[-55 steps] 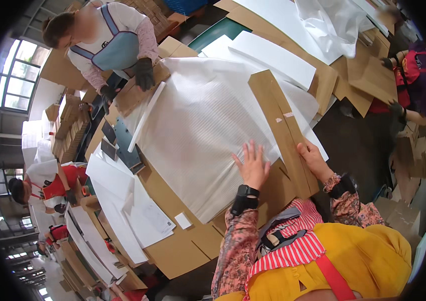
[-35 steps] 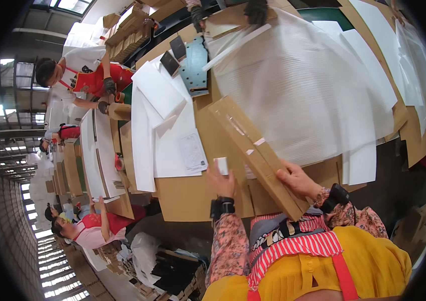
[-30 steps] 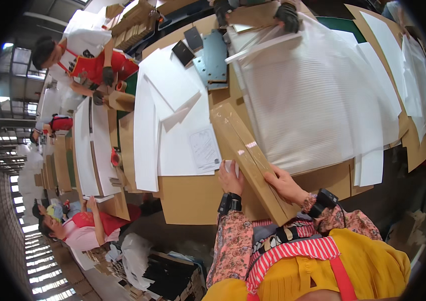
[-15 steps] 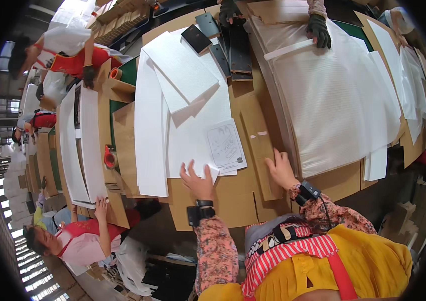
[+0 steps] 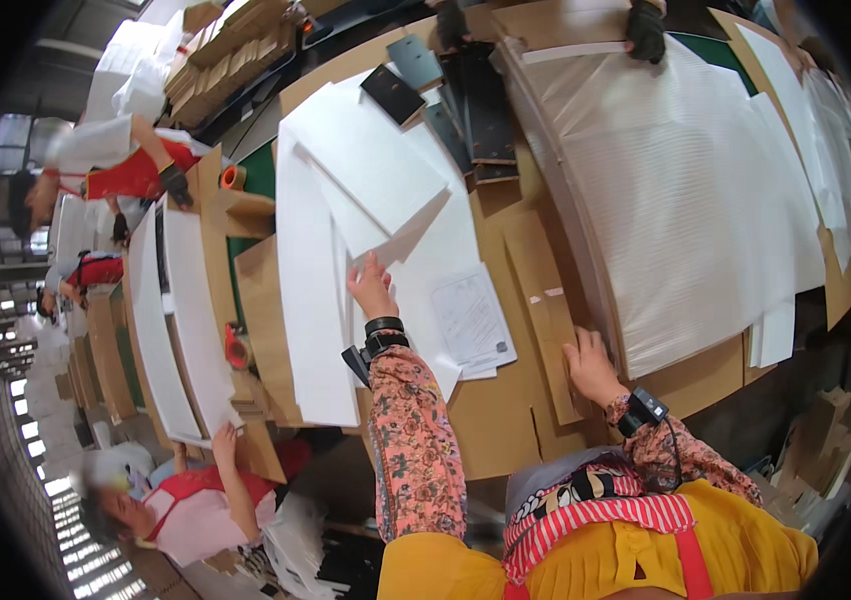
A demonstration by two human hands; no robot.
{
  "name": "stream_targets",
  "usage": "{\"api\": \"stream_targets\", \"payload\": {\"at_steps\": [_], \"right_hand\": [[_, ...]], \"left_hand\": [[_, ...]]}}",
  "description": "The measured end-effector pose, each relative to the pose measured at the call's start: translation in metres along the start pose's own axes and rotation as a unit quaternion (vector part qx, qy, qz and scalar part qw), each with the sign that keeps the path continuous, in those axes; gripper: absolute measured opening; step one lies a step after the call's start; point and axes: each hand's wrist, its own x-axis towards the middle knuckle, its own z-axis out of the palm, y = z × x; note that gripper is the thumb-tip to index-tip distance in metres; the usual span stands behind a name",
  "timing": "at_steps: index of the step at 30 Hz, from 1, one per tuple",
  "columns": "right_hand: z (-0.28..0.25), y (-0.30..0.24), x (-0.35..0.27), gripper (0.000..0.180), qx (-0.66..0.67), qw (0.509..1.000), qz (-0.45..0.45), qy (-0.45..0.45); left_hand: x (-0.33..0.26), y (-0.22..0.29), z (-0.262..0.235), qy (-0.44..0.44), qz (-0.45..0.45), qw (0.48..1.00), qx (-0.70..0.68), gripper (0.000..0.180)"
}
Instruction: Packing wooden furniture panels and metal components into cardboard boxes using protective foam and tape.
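Observation:
My left hand (image 5: 373, 290) reaches over the stack of white panels (image 5: 313, 290), its fingertips at the near corner of a smaller white panel (image 5: 375, 180) that lies slanted on top. Those fingers are partly spread, with nothing seen in them. To the right of it a printed instruction sheet (image 5: 470, 318) with line drawings lies flat. My right hand (image 5: 593, 370) rests beside the right edge of a long folded cardboard strip (image 5: 543, 300), its fingers loosely apart and touching the strip.
Dark drilled boards (image 5: 480, 105) lie at the far side near a co-worker's gloved hand (image 5: 452, 25). At right stands a tall stack under foam wrap (image 5: 685, 220), another gloved hand (image 5: 645, 35) at its far edge. A red tape dispenser (image 5: 236, 345) and co-workers are at left.
My left hand has moved forward, from beside the instruction sheet to the smaller white panel's corner. My right hand stays by the cardboard strip. The far gloved hand has moved back along the foam wrap.

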Motion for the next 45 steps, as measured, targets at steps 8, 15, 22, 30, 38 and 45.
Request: {"api": "stream_targets", "payload": {"at_steps": [8,15,22,30,38,45], "right_hand": [[-0.001,-0.008,-0.004,0.048,-0.019,1.0,-0.008,0.009],[0.0,0.002,-0.003,0.052,-0.038,0.999,0.007,0.009],[0.019,-0.042,-0.009,0.054,0.027,0.998,-0.046,-0.045],[-0.011,0.009,0.002,0.056,0.005,0.999,0.032,-0.025],[-0.01,0.0,0.0,0.057,0.034,0.998,0.028,-0.043],[-0.013,-0.005,-0.002,0.059,0.048,0.997,0.032,-0.056]], "left_hand": [[0.014,-0.012,0.094,0.189,0.006,0.98,-0.055,0.096],[-0.013,-0.004,0.097,0.11,0.026,0.987,-0.118,0.041],[0.022,0.012,-0.078,0.096,0.17,0.981,0.014,0.03],[-0.109,-0.054,0.161,-0.111,0.083,0.99,0.035,0.028],[-0.077,-0.075,0.263,-0.108,0.237,0.876,0.406,0.052],[-0.027,-0.092,0.25,-0.147,0.191,0.92,0.31,0.038]]}}
